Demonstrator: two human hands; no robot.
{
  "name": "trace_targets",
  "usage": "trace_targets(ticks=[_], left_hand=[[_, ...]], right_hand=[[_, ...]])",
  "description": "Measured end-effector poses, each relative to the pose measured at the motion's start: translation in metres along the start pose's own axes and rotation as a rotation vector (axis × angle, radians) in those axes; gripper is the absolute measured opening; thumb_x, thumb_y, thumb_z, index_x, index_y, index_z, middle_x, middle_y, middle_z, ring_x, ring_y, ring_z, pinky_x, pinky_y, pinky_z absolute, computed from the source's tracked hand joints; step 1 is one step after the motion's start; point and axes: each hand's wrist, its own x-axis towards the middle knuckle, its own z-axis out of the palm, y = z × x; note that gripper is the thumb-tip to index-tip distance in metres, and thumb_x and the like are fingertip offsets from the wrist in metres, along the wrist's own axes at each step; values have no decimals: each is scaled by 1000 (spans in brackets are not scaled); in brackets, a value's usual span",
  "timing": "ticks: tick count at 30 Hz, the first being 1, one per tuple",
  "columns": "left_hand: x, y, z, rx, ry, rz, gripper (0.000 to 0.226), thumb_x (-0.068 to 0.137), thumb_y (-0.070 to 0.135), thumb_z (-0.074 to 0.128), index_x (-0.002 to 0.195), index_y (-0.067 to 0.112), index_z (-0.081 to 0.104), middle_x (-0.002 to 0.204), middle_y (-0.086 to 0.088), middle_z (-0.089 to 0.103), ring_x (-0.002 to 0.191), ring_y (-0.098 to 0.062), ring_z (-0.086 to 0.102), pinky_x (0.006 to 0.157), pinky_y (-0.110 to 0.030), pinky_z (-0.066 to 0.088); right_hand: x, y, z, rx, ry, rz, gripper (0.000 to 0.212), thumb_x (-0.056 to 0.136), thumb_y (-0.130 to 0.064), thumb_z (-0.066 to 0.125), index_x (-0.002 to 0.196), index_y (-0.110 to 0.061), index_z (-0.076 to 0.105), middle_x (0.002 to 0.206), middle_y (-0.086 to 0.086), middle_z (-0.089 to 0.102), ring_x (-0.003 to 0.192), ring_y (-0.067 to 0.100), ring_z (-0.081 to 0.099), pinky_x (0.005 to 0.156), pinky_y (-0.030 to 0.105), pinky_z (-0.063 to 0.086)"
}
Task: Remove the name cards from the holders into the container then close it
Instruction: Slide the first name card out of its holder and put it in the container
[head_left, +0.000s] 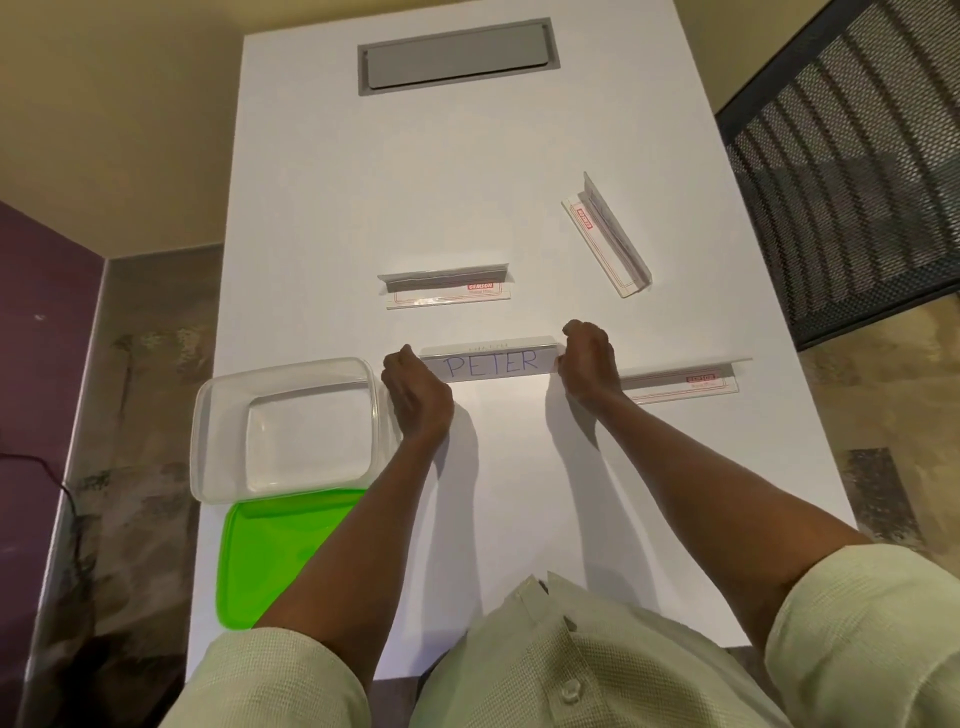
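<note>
A clear name-card holder (491, 347) stands mid-table with a white card reading PETER (491, 365) in it. My left hand (415, 397) grips the left end of that holder and card. My right hand (587, 364) grips the right end. I cannot tell whether the fingers pinch the card or the holder. An open clear plastic container (283, 431) sits at the table's left edge, nothing visible inside. Its green lid (275, 556) lies flat just in front of it, partly under my left forearm.
Three other clear holders lie on the white table (493, 156): one behind centre (447, 286), one angled at back right (608, 236), one at right (685, 382) beside my right wrist. A grey cable hatch (457, 54) sits at the far end. A black mesh panel (852, 156) stands right.
</note>
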Motion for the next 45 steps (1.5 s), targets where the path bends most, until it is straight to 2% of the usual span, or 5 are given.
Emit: trace_targets(ticks=[9,15,26,35,45], left_hand=[[16,-13,-18,390,-126,704,48,93,-6,46,141,-5,45,148,-24,43,137,-36,44,112,-45,38],[31,-4,-30,539,-50,994,45,42,-19,84,86,-12,73,84,-26,73,70,-39,73,52,-39,60],[50,-8,-21,537,-166,970,31,53,-13,81,82,-7,71,63,-20,65,53,-33,64,40,-33,51],[65,-16,-5,560,-278,769,46,85,15,29,111,4,66,99,-21,67,93,-36,60,75,-41,45],[67,-10,-7,456,-319,568,30,97,10,42,111,8,69,102,-20,67,100,-38,61,83,-39,48]], right_hand=[[20,-4,-23,-665,-68,-594,50,81,-6,68,128,-7,53,126,8,62,118,32,49,88,39,42],[29,-10,-18,-796,-172,-696,33,75,-19,76,103,-14,59,106,-2,70,103,26,55,69,31,29],[38,4,3,-908,-231,-703,38,85,-26,64,119,-10,55,114,6,65,109,28,53,78,36,37],[41,11,6,-813,-216,-686,41,88,-18,59,128,-10,52,111,12,65,108,30,55,79,36,35],[34,-2,-3,-706,-172,-608,16,78,-13,63,93,-15,68,85,14,68,88,34,59,74,35,37]])
